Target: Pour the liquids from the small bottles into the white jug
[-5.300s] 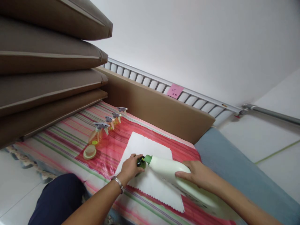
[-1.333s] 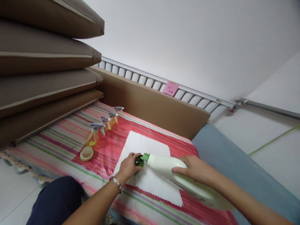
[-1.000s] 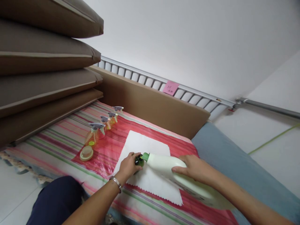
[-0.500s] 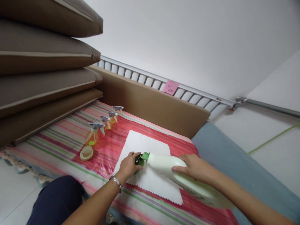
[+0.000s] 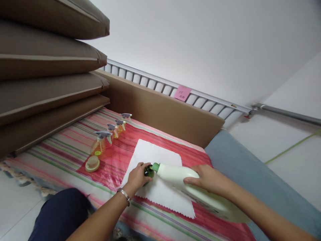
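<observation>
My left hand [image 5: 137, 176] is closed around a small dark green bottle [image 5: 149, 171] over a white zigzag-edged cloth [image 5: 152, 152]. In my right hand [image 5: 208, 179] is a large pale green bottle [image 5: 175, 174], tipped nearly on its side. Its green spout [image 5: 155, 167] meets the mouth of the small bottle, and a thin yellowish-green trickle shows between them. The lower part of the small bottle is hidden by my fingers. Left of the cloth stand several spray bottles [image 5: 99, 144], the nearest with yellow-green liquid at its bottom. A round pale cap [image 5: 92, 164] lies beside it.
A red plastic sheet [image 5: 120, 147] covers part of the striped cloth [image 5: 65, 147]. Stacked brown cushions [image 5: 52, 67] rise at the left. A brown board [image 5: 160, 110] and a metal rail with a pink note [image 5: 183, 93] line the back.
Almost nothing differs; both hands keep the two bottles in the same place, spout against mouth. The view has shifted very slightly.
</observation>
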Demonstrator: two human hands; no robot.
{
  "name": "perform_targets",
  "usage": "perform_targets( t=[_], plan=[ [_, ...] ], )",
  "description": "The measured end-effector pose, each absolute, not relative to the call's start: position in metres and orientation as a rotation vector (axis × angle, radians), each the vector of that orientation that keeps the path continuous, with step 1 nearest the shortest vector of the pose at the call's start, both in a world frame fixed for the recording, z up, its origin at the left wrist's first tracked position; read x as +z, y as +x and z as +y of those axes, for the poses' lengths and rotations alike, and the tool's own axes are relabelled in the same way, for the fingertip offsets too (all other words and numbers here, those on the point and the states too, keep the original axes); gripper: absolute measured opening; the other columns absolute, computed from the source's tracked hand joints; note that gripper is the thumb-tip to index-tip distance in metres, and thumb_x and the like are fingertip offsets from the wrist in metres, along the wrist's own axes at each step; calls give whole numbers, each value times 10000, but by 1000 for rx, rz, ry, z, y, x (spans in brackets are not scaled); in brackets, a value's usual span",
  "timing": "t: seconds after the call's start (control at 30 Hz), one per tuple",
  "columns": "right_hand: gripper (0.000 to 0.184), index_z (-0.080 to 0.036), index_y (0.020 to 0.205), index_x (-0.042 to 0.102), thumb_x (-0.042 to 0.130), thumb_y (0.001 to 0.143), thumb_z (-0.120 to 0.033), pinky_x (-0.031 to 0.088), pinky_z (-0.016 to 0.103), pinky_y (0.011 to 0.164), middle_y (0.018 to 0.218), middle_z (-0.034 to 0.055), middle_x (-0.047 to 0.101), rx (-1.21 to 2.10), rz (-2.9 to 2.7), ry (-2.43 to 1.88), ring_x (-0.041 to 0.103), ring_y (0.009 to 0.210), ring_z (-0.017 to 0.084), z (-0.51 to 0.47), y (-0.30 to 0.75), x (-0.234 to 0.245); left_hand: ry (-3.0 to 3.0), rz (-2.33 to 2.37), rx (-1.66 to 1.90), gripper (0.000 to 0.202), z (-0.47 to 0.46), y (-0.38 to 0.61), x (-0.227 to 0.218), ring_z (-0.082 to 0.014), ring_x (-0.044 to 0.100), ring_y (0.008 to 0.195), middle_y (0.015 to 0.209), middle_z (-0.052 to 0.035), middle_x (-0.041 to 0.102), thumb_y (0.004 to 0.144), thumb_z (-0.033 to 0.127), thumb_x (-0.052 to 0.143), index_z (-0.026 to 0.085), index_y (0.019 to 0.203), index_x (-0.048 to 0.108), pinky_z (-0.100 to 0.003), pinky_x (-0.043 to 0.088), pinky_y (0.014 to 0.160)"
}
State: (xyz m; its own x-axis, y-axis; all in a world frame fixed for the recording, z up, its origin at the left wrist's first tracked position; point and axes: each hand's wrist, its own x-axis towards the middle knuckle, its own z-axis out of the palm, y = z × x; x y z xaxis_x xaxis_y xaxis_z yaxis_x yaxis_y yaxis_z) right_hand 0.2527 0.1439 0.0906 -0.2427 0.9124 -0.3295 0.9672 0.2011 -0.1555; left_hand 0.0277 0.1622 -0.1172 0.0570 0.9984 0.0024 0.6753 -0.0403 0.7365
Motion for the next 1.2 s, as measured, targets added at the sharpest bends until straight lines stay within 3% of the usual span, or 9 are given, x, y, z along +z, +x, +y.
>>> perform_targets(
  t=[0.23,0.43,1.0,1.07,1.2],
  plan=[
    [331,-190,824,643,578,735,-502,396,247,499,792,54,701,-469,2314,1818,616,600,179,143,253,91,1762,1678,729,710,162,28,-114,-209,590,1046,1331,-11,479,604,363,738,355,1264,477,-252,425,859],
    [341,-189,843,634,557,752,-509,381,245,460,756,45,700,-503,2294,1815,587,509,155,143,252,93,1755,1677,717,710,160,28,-110,-211,591,1046,1335,-10,475,603,359,741,362,1262,477,-259,429,859],
    [335,-204,815,646,570,743,-522,394,249,507,783,47,702,-433,2337,1787,623,633,187,148,257,88,1750,1684,693,710,159,28,-107,-214,588,1052,1343,-8,467,607,352,736,361,1266,471,-256,420,862],
    [328,-204,807,642,567,748,-518,390,248,495,757,41,699,-447,2347,1777,617,605,181,148,256,89,1743,1694,692,761,158,29,-106,-215,590,1047,1338,-9,474,609,353,733,358,1303,422,-254,423,844],
    [329,-200,814,639,569,746,-514,383,247,476,744,38,696,-460,2335,1784,605,557,170,147,256,89,1706,1739,688,985,157,30,-105,-236,598,1029,1279,-43,536,607,360,734,310,1417,176,-267,431,798]
  ],
)
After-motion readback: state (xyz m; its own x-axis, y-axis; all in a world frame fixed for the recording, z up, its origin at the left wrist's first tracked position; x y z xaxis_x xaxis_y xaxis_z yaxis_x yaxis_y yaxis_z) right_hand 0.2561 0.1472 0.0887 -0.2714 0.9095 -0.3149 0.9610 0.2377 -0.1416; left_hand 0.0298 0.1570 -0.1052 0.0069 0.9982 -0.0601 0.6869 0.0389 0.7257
